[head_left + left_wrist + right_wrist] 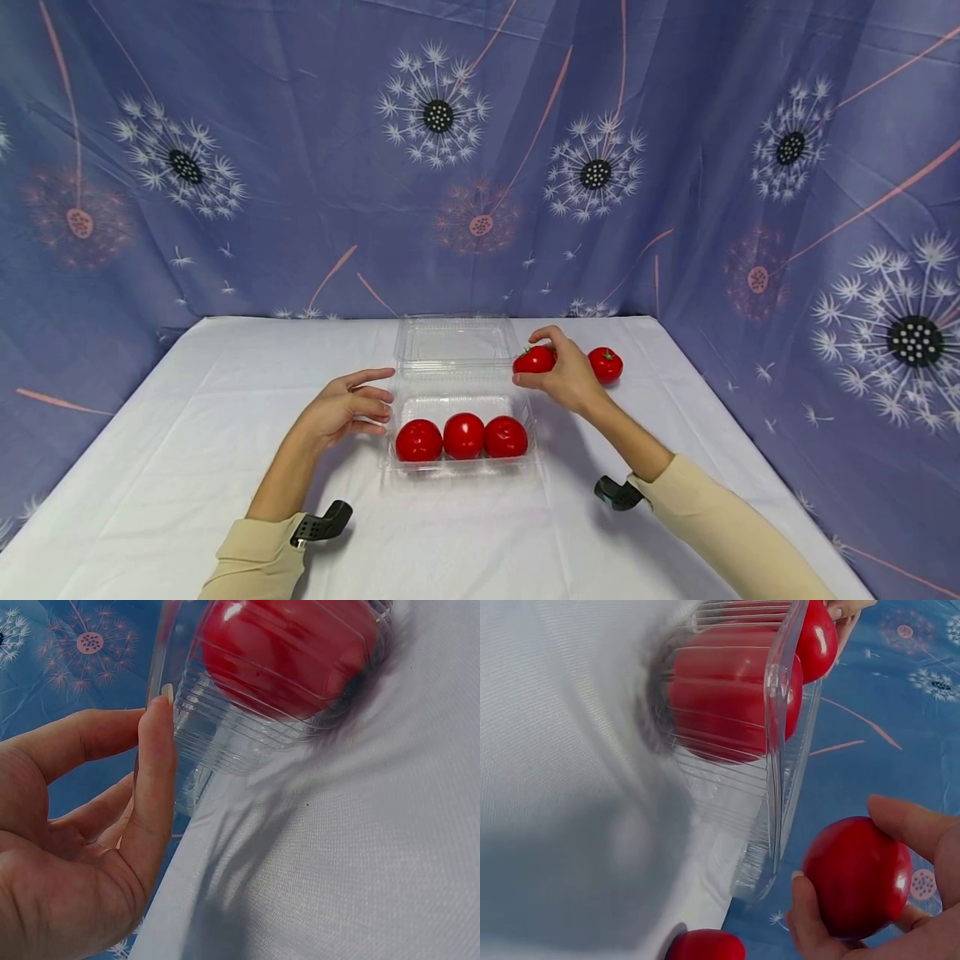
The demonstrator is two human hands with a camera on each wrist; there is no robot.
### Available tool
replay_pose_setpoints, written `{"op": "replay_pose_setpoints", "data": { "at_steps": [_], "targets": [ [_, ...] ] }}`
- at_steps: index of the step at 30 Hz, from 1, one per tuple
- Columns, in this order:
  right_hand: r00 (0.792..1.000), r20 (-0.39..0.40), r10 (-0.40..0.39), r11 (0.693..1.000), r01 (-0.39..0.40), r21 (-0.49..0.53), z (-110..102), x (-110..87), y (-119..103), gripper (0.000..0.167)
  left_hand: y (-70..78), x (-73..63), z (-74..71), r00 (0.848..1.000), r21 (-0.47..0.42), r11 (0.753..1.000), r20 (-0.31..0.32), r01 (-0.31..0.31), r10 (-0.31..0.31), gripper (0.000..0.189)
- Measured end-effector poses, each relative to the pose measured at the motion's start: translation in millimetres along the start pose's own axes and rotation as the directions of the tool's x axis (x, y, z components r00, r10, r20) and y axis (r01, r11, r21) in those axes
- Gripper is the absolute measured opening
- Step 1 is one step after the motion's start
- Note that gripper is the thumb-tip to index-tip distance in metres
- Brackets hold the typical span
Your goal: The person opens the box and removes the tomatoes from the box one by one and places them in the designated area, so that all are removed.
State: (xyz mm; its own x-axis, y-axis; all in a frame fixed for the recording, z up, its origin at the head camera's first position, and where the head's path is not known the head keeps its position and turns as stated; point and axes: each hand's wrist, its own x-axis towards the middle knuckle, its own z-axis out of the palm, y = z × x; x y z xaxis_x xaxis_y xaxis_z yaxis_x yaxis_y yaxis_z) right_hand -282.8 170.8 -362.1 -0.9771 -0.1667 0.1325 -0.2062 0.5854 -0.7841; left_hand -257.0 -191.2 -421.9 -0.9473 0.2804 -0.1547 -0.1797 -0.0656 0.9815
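Note:
My right hand (564,372) grips a red tomato (534,360) between thumb and fingers, above the table behind the right end of a clear plastic clamshell box (459,468). In the right wrist view, the gripped tomato (857,877) shows its smooth red side. The box stands with its lid (457,342) folded back, and three tomatoes (463,436) sit in a row along its near side. At the box's left side is my left hand (341,410), its fingers loosely bent. The left wrist view has its fingertips (159,709) at the box rim; whether they touch is unclear.
Another tomato (605,365) with a green stem rests on the white tablecloth (187,467) to the right of my right hand. A blue dandelion-print curtain (315,167) hangs behind and beside the table.

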Motion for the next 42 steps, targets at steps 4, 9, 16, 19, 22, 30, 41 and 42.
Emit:
{"op": "replay_pose_setpoints", "data": {
  "at_steps": [4,9,16,19,22,30,41,42],
  "targets": [
    [1.0,0.007,-0.001,0.999,0.001,-0.046,-1,0.4,0,0.072,0.2,0.3,0.2,1.0,0.001,1.0,-0.005,-0.002,0.002,0.076],
    [1.0,-0.004,0.003,0.997,-0.003,-0.081,-3,-1.1,1,0.067,0.0,-0.2,0.6,1.0,0.004,1.0,-0.012,0.004,-0.004,0.077],
    [1.0,-0.018,0.006,0.999,-0.007,-0.053,-7,-4.1,3,0.065,-0.6,-0.5,1.3,1.0,0.004,1.0,-0.013,0.006,-0.006,0.077],
    [0.999,-0.027,0.019,0.998,-0.021,-0.059,-8,-6.1,4,0.064,-0.7,-0.4,1.3,1.0,0.002,1.0,-0.012,0.007,-0.007,0.077],
    [0.999,-0.033,0.021,0.996,-0.024,-0.086,-10,-6.3,5,0.063,-0.5,-0.4,1.4,1.0,0.001,1.0,-0.012,0.007,-0.007,0.076],
    [1.0,-0.009,0.006,0.994,-0.007,-0.108,-16,-7.1,12,0.067,-0.4,-0.2,1.2,1.0,0.009,1.0,-0.019,0.007,-0.006,0.075],
    [1.0,0.021,-0.017,0.983,0.02,-0.181,-29,-10.0,26,0.074,1.4,-0.5,2.0,1.0,0.009,1.0,-0.018,0.009,-0.009,0.077],
    [1.0,0.018,-0.015,0.982,0.018,-0.188,-30,-10.2,27,0.074,1.4,-0.5,2.0,1.0,0.009,1.0,-0.02,0.01,-0.01,0.077]
  ]
}}
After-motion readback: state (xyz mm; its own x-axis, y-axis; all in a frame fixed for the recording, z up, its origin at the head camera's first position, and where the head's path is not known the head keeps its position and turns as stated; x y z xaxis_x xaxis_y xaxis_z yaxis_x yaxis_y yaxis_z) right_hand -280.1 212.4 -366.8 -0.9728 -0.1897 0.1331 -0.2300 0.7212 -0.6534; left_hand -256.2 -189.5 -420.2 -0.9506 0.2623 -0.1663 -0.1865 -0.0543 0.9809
